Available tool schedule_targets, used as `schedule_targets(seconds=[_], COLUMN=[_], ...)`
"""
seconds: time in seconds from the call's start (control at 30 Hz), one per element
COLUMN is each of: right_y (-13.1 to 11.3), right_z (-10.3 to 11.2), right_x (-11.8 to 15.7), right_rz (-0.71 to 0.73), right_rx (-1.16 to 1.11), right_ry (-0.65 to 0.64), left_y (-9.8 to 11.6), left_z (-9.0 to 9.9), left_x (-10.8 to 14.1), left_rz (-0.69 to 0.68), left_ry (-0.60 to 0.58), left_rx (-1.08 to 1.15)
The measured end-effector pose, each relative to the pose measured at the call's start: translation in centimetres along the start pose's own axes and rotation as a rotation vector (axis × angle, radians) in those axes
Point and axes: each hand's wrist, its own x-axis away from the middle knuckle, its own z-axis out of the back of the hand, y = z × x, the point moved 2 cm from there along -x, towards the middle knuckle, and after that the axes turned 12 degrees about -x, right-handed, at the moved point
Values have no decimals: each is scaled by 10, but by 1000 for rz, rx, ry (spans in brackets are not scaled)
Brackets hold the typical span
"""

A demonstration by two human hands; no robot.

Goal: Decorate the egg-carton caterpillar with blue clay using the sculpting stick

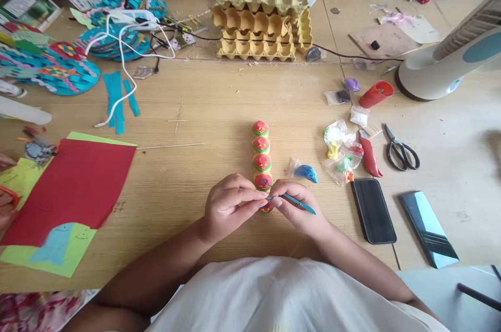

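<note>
A row of egg-carton cups (pixel 261 163), covered in red and green clay with small faces, runs away from me at the table's middle. A thin blue clay curl (pixel 264 182) lies on the fourth cup; the nearest cup is mostly hidden under my fingers. My right hand (pixel 300 205) is closed around a slim blue clay tool (pixel 299 203), its flat end pointing right. My left hand (pixel 235 201) pinches at the fingertips over the nearest cup, meeting the right. A bit of blue shows between the fingertips, too small to name. A bag of blue clay (pixel 306 172) lies to the right.
To the right lie clay bags (pixel 340 144), a red cutter (pixel 370 154), scissors (pixel 402 150) and two phones (pixel 374 212) (pixel 428 228). Egg cartons (pixel 256 47) stand at the back. Left are red paper (pixel 90 180) and another person's hand (pixel 6 212) with orange-handled scissors.
</note>
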Motion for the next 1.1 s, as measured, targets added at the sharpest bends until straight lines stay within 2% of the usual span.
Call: schedule_targets(seconds=[0.5,0.67,0.87,1.1], right_y=[-2,1,-4,-6], right_z=[-1,0,1,0], right_x=[0,2,0,-2], right_rz=[29,4,56,117], right_rx=[82,50,112,171], right_ry=[-23,9,11,-15], left_y=[1,-3,-9,-6], left_z=[0,0,-2,-4], left_x=[-1,0,2,1], left_rz=[11,70,169,20], left_ry=[-17,-15,-44,-77], left_rx=[-4,33,193,58])
